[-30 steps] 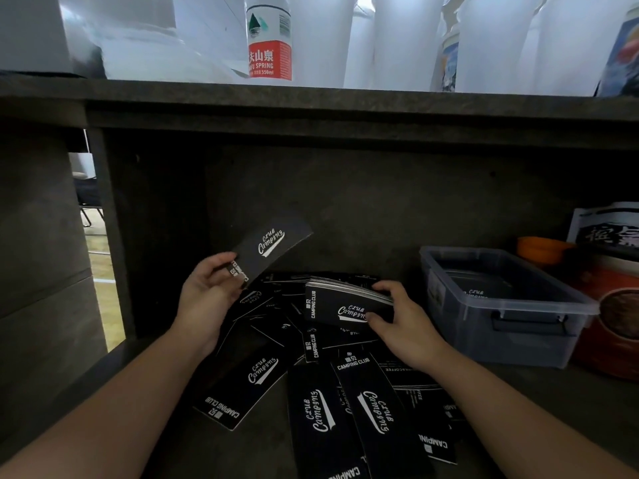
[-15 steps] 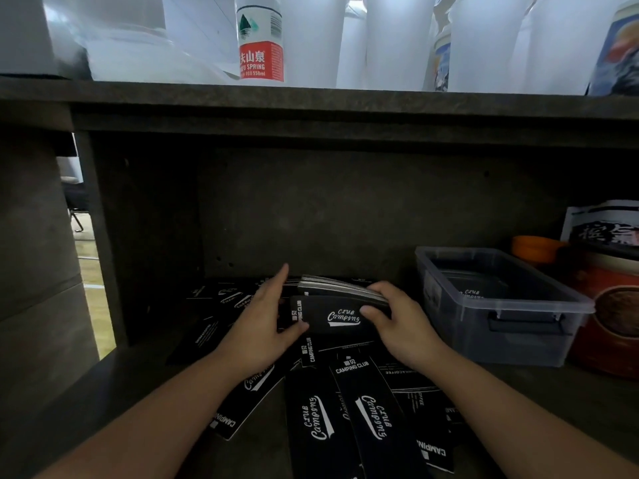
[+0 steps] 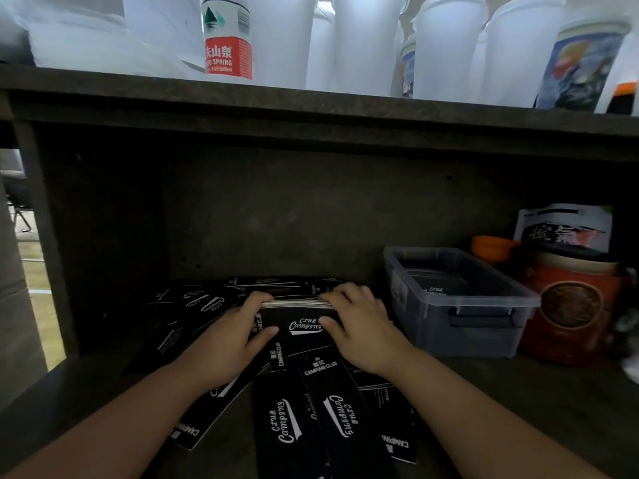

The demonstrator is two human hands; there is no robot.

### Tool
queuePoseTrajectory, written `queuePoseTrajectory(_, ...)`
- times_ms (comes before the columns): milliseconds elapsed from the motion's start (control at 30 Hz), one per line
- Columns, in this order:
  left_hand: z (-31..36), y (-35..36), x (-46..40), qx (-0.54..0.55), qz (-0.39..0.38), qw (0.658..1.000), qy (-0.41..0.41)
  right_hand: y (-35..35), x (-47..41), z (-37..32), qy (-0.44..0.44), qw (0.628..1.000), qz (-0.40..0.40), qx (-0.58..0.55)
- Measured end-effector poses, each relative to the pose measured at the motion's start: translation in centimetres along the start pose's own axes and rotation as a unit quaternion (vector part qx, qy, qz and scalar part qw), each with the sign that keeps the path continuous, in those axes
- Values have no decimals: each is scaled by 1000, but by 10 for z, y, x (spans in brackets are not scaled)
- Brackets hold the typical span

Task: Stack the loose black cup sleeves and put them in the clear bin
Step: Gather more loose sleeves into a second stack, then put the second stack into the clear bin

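A gathered stack of flat black cardboard cup sleeves [image 3: 304, 323], printed with white lettering, is held upright on its edge at the middle of the lower dark grey shelf [image 3: 536, 409]. The stack is gripped at its left end by the left hand [image 3: 230, 335], with the fingers curled over the top edge and the thumb laid on the near face. Its right end is gripped in like manner by the right hand [image 3: 359, 326], fingers over the top and thumb against the front.

Loose black cup sleeves [image 3: 311, 423] of the same print are seen scattered flat on the shelf beneath and around the stack, overlapping one another, toward the near edge and toward the back left.

A clear plastic bin with a dark latch [image 3: 460, 305] is placed just to the right of the right hand; black sleeves are visible inside it. A red and brown round canister [image 3: 570, 305] is positioned beside the bin on the right. On the upper shelf, white plastic cups [image 3: 446, 46] and a red-labelled water bottle [image 3: 226, 39] are noted.
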State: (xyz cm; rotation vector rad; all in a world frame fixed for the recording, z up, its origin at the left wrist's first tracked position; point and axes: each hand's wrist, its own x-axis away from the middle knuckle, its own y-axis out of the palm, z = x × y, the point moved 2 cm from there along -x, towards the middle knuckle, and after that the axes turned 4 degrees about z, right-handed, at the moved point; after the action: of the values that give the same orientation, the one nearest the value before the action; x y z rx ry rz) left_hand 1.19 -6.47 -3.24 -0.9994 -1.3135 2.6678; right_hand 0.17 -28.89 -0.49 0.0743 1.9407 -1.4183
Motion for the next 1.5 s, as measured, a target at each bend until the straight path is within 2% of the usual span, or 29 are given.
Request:
queuePoseTrajectory(100, -1, 1, -2, -12, 2, 1000, 4, 4, -4, -11, -47, 998, 17, 34)
queuePoseTrajectory(267, 2, -1, 2, -9, 0, 1000, -3, 9, -2, -26, -61, 997, 41, 29)
queuePoseTrajectory(533, -4, -9, 6, 56, -23, 995, -74, 8, 0, -35, -21, 989, 5, 147)
queuePoseTrajectory(700, -19, -32, 10, 135, 87, 974, -160, 14, -13, -50, -8, 959, 6, 282)
queuePoseTrajectory(767, -26, -39, 12, 150, 116, 963, -191, 10, -17, -61, 0, 952, 2, 305)
queuePoseTrajectory(833, -30, -42, 14, 154, 138, 957, -205, 2, -20, -71, 10, 950, -36, 311)
queuePoseTrajectory(900, -31, -42, 15, 158, 143, 954, -211, -7, -20, -76, 19, 954, -25, 298)
queuePoseTrajectory(1033, -31, -45, 15, 177, 145, 948, -222, -13, -16, -62, 34, 982, -69, 174)
queuePoseTrajectory(1100, -31, -45, 14, 190, 157, 945, -217, -16, -9, -56, 27, 990, -62, 121)
queuePoseTrajectory(1200, -26, -50, 13, 198, 169, 941, -215, -48, -2, -44, 38, 996, 63, 56)
queuePoseTrajectory(1267, -28, -53, 12, 202, 179, 936, -225, -87, -5, -27, 64, 984, 164, 40)
queuePoseTrajectory(1333, -32, -55, 13, 197, 181, 936, -230, -122, -8, 2, 95, 972, 206, 55)
queuePoseTrajectory(1400, -38, -51, 13, 199, 189, 934, -228, -146, -18, 43, 129, 970, 176, 107)
queuePoseTrajectory(1500, -39, -45, 12, 198, 188, 935, -225, -160, -27, 97, 174, 963, 63, 195)
